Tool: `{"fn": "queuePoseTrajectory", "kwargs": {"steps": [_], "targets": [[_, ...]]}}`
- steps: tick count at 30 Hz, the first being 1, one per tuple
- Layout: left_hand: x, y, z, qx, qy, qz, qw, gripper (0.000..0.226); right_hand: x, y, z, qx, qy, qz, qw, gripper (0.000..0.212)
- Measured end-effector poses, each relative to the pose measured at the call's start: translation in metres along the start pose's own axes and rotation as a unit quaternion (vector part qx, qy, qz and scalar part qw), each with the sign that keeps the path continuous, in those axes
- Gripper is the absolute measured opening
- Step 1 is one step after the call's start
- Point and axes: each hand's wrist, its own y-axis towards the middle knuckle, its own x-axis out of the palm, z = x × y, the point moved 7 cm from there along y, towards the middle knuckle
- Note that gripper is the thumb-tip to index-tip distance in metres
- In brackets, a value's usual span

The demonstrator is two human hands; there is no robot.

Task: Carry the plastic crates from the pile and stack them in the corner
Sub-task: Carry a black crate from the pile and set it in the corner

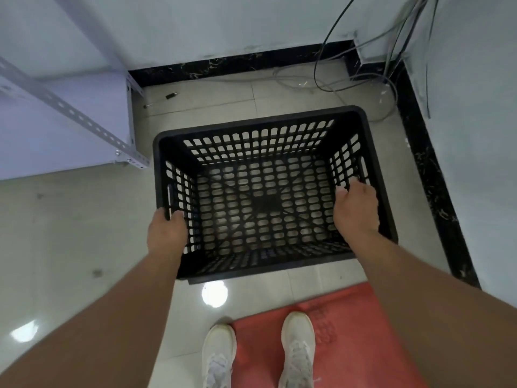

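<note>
Crate: black plastic crate (268,191), lattice walls and floor, open top, empty; floor tiles show through the holes.
Crate position: in the corner of the room, between the shelf unit on the left and the wall on the right, its far rim short of the far wall. Whether it rests on the floor or hangs just above it cannot be told.
Stack: no other crate is visible under or beside this one; by the look of it, this is the first of the stack.
Progress: judged early. One crate is at the corner; the pile is out of view, so the number left cannot be told.
Left hand (167,231): closed on the crate's left wall near the near corner, fingers curled over the rim beside the handle slot.
Right hand (356,208): closed on the right wall about halfway along, fingertips (342,190) hooked inside the lattice, palm over the rim.
Crate relative to fingers: held between both hands, walls inside the curled fingers, body hanging far of the wrists.
Shelf unit (64,121): pale metal, slotted angle post, left of the crate, close to its far-left corner.
Cables (363,51): loose bundle in the far right corner, trailing on the floor beyond the crate.
Skirting (425,163): black, along both walls.
Mat (349,331): red, near side, under the right shoe.
Shoes (298,348): white, just near of the crate.
</note>
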Motion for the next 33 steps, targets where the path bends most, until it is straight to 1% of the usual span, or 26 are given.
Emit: {"fn": "queuePoseTrajectory", "kwargs": {"steps": [3, 4, 6, 7, 10, 12, 14, 17, 21, 24, 28, 31, 33], "targets": [[-0.009, -0.042, 0.0, -0.006, -0.058, -0.054, 0.997, 0.026, -0.01, -0.036, -0.009, -0.004, 0.04, -0.048, 0.998, 0.037], [-0.013, -0.056, -0.002, -0.017, -0.07, -0.071, 0.995, 0.026, -0.014, -0.048, -0.009, -0.004, 0.055, -0.057, 0.997, 0.034], [-0.025, -0.081, -0.008, -0.028, -0.075, -0.093, 0.992, 0.034, -0.024, -0.074, -0.007, 0.008, 0.081, -0.08, 0.993, 0.033], [-0.032, -0.094, -0.009, -0.027, -0.074, -0.098, 0.992, 0.034, -0.03, -0.087, -0.006, 0.014, 0.092, -0.093, 0.991, 0.035], [-0.052, -0.133, -0.01, -0.024, -0.083, -0.109, 0.99, 0.023, -0.052, -0.126, -0.005, 0.047, 0.153, -0.13, 0.978, 0.041], [-0.065, -0.16, -0.011, -0.028, -0.089, -0.113, 0.989, 0.024, -0.068, -0.152, -0.005, 0.071, 0.192, -0.143, 0.968, 0.041], [-0.078, -0.186, -0.013, -0.032, -0.097, -0.121, 0.987, 0.025, -0.082, -0.177, -0.005, 0.079, 0.217, -0.151, 0.961, 0.039], [-0.097, -0.224, -0.016, -0.026, -0.1, -0.133, 0.986, 0.027, -0.106, -0.214, -0.001, 0.091, 0.258, -0.158, 0.949, 0.028], [-0.122, -0.264, -0.019, -0.007, -0.096, -0.153, 0.984, 0.013, -0.134, -0.262, 0.006, 0.108, 0.313, -0.145, 0.932, 0.031], [-0.139, -0.288, -0.024, 0.014, -0.082, -0.171, 0.982, 0.017, -0.156, -0.298, 0.013, 0.105, 0.326, -0.115, 0.932, 0.021], [-0.161, -0.319, -0.032, 0.054, -0.066, -0.215, 0.973, 0.007, -0.18, -0.352, 0.028, 0.12, 0.341, -0.063, 0.93, 0.021], [-0.175, -0.34, -0.043, 0.085, -0.053, -0.242, 0.965, 0.02, -0.186, -0.399, 0.041, 0.139, 0.354, -0.035, 0.924, 0.021], [-0.181, -0.357, -0.048, 0.108, -0.038, -0.26, 0.959, 0.024, -0.19, -0.43, 0.054, 0.154, 0.362, -0.016, 0.919, 0.022]]}}
